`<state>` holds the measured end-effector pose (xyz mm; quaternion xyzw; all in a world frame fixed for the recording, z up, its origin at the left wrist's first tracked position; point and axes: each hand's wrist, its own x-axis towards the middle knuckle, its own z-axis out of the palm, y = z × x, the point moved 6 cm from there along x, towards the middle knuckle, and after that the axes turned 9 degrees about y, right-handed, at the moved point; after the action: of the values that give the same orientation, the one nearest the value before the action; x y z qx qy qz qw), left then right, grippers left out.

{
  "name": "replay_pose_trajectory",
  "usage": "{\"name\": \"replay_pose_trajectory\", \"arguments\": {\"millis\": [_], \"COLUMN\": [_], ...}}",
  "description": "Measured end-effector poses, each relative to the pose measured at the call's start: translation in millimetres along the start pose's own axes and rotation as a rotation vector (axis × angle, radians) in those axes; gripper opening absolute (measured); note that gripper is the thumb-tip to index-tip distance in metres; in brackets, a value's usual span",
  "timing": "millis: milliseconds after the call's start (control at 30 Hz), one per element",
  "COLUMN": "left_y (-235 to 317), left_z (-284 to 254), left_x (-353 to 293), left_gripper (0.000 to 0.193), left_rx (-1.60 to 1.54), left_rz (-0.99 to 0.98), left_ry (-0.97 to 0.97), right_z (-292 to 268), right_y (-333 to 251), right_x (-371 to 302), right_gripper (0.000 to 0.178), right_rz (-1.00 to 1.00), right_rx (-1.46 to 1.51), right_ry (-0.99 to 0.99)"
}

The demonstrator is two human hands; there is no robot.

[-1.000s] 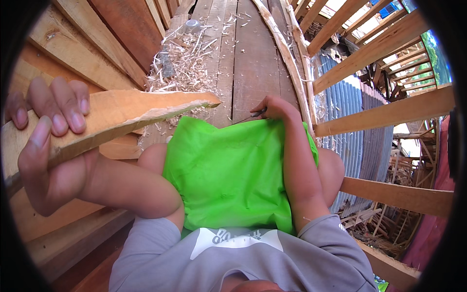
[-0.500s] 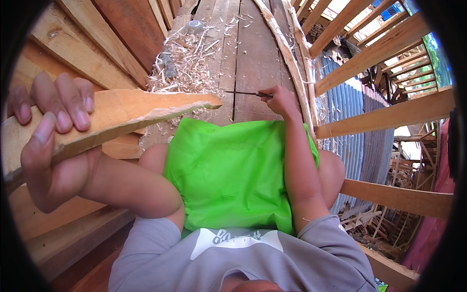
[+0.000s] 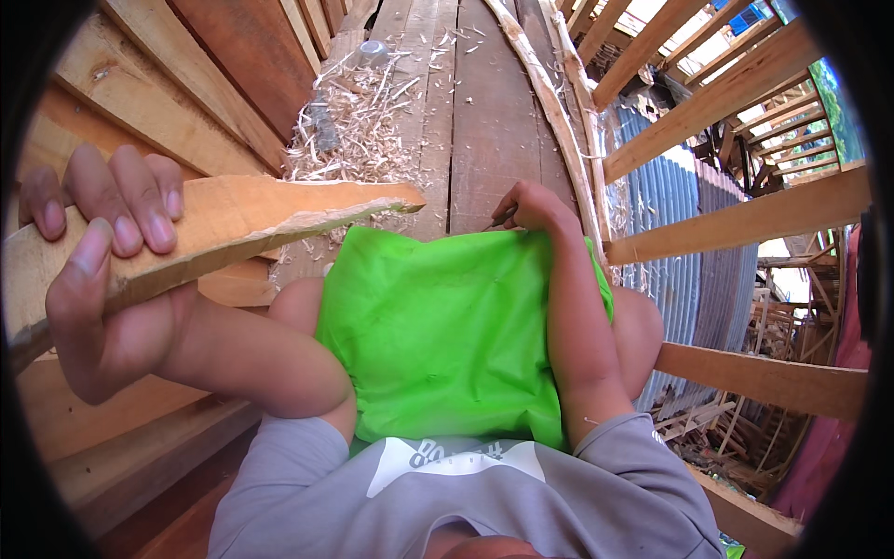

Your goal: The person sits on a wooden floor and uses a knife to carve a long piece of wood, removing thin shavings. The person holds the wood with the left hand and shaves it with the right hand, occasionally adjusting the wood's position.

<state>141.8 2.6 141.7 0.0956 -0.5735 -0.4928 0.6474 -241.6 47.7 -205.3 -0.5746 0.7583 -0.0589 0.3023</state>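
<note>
The right hand had dropped nearer the person's body compared with half a second before. Then, its thin dark tool reached leftward over the plank floor, toward the tip of the wooden piece; now the tool lay low, just beyond the upper edge of the green cloth, with little of its length showing. That low position resembled the one seen a second earlier. The right hand was closed around the tool's handle.

The left hand had barely shifted. It was clamped on the wooden piece, fingers over the upper face and thumb on the near side. The piece lay at the left, slanting up toward its pared tip, which sat above the cloth's upper left corner, near the pale shavings on the floor. The tool was well apart from that tip.

The grey shirt carried a white printed panel with dark lettering, upside down and partly lost in folds.
</note>
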Motion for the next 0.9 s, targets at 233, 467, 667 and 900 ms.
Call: {"name": "replay_pose_trajectory", "arguments": {"millis": [233,467,667,900], "left_y": [-1,-4,-5,-5], "left_z": [1,-2,4,6], "left_x": [1,0,1,0], "left_gripper": [0.028,0.029,0.029,0.029], "left_rx": [0.01,0.008,-0.01,0.0], "left_rz": [-0.012,-0.035,-0.026,-0.032], "left_ry": [0.01,0.063,-0.007,0.001], "right_z": [-24,-29,5,-7], "right_y": [10,-7,5,2], "right_x": [7,-2,9,15], "right_gripper": [0.029,0.031,0.029,0.032], "right_rz": [0.064,0.151,-0.017,-0.001], "right_rx": [0.122,0.018,0.105,0.211], "right_ry": [0.326,0.706,0.022,0.27]}}
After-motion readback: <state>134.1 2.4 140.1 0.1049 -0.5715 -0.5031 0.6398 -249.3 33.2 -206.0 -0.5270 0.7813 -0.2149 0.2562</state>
